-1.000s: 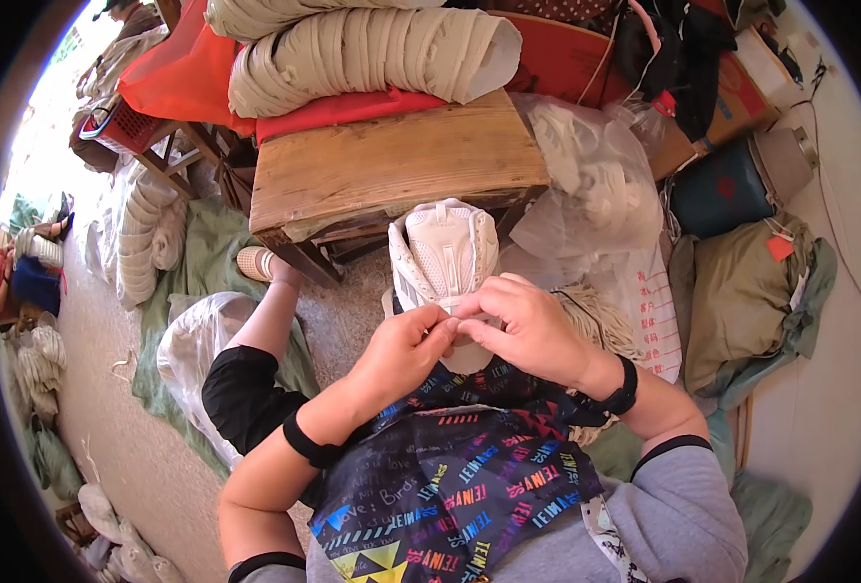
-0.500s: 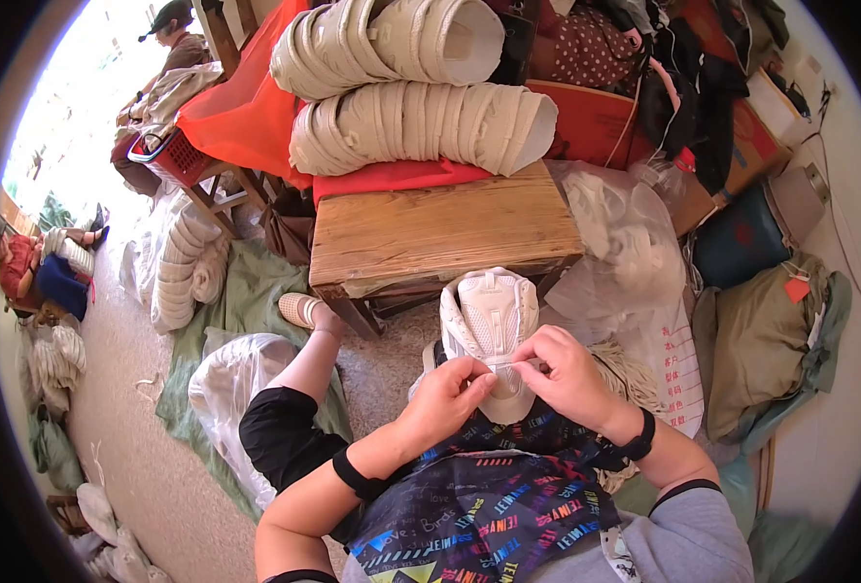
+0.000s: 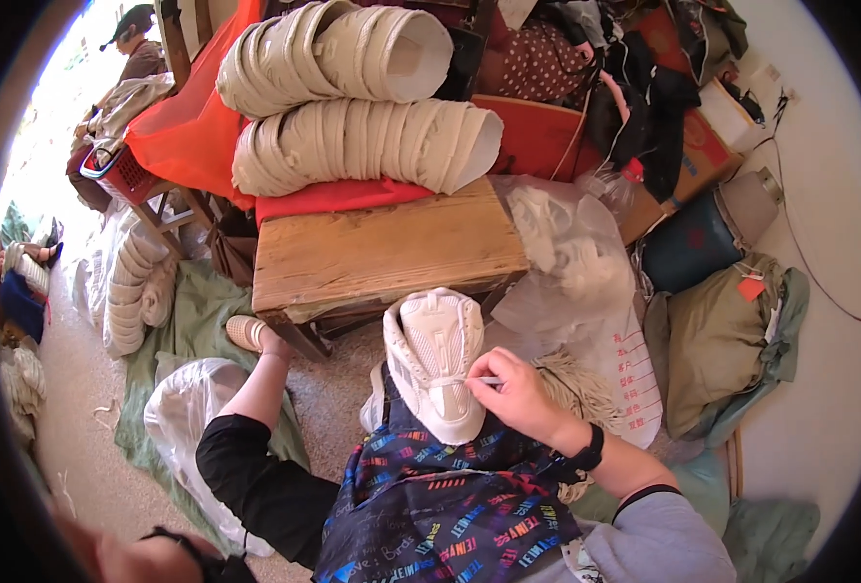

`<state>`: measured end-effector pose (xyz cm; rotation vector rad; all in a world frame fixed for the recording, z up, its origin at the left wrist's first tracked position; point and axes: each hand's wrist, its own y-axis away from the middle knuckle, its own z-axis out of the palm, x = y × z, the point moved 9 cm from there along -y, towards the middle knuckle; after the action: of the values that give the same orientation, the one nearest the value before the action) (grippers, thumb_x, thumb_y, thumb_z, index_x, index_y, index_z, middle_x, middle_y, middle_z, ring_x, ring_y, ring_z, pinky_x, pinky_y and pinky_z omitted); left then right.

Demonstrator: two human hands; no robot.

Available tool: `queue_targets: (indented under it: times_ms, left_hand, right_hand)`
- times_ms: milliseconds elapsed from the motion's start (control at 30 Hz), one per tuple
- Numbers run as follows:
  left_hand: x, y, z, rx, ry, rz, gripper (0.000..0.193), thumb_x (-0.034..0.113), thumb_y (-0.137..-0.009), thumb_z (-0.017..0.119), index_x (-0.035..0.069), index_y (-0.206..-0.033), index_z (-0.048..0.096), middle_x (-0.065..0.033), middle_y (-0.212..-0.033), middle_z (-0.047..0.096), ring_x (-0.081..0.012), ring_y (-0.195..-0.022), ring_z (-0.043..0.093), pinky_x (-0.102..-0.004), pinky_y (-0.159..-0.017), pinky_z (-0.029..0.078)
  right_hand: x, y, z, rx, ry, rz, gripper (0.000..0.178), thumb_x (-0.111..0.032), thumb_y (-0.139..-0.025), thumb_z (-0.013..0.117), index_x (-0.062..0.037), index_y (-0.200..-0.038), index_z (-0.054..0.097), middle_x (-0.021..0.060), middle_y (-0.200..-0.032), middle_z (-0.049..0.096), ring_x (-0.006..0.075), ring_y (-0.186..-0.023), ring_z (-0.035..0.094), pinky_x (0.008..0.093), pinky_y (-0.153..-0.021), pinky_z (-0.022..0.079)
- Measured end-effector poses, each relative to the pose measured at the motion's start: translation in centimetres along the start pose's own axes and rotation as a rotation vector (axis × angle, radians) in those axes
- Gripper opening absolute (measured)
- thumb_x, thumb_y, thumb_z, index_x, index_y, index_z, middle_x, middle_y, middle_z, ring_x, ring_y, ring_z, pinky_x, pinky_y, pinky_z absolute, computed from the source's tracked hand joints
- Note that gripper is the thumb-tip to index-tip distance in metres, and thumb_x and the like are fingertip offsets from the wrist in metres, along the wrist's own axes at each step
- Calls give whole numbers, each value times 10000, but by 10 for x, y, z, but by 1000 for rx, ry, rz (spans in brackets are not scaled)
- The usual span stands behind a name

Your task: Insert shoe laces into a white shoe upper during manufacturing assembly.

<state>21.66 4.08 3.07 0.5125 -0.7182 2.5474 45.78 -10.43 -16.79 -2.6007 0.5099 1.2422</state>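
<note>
Shoe sole (image 3: 435, 360) — right hand (image 3: 520, 396) fingers pinched shut on a needle (image 3: 487, 381) against it.

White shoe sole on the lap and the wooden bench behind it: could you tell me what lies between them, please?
Nothing: in the head view the white shoe sole overlaps the wooden bench's front edge.

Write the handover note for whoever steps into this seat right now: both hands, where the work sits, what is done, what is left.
Right hand: pinches a thin needle-like tool against the cream shoe, which stands sole-up on the lap over the patterned apron.
Left hand: off the shoe, low at the lower left edge, only partly in view; whether it holds anything cannot be told.
Stock: two stacks of cream shoes lie on the red cloth behind the wooden bench.
Done: the tool is at the shoe's mid-sole edge. Left: how much stitching remains cannot be told.
</note>
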Motion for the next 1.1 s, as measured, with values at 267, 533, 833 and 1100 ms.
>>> queue_targets:
  times_ms: [267, 533, 833, 1100]
  left_hand:
    - [-12, -12, 18, -88, 71, 49, 461, 415, -1003, 413, -20, -1088, 538, -157, -1020, 614, -272, -959, 587, -413, -910, 447]
    - [-31, -23, 26, -132, 153, 66, 447, 402, -1001, 417, -16, -1102, 536, -152, -1038, 612, -272, -982, 577, -417, -929, 429]
    - [-38, -27, 30, -144, 167, 101, 432, 388, -999, 423, -12, -1119, 534, -146, -1058, 609, -272, -1008, 566, -423, -950, 409]
    - [-36, -32, 37, -174, 132, 103, 420, 375, -997, 427, -8, -1134, 532, -140, -1076, 606, -272, -1030, 556, -427, -968, 391]
  right_hand:
    - [6, 4, -2, 28, 11, 8, 146, -142, -867, 684, -29, -920, 610, 89, -895, 604, 212, -791, 633, 316, -683, 512]
    - [9, 4, 6, 11, -25, -30, 149, -128, -889, 667, -29, -928, 562, 103, -892, 620, 216, -783, 638, 319, -683, 521]
    - [8, 6, 8, -2, -85, -31, 170, -149, -891, 630, -31, -946, 521, 141, -884, 630, 337, -841, 632, 400, -716, 504]
    - [8, 5, 9, 1, -102, -32, 169, -156, -893, 627, -37, -941, 517, 130, -902, 629, 326, -871, 631, 398, -741, 499]
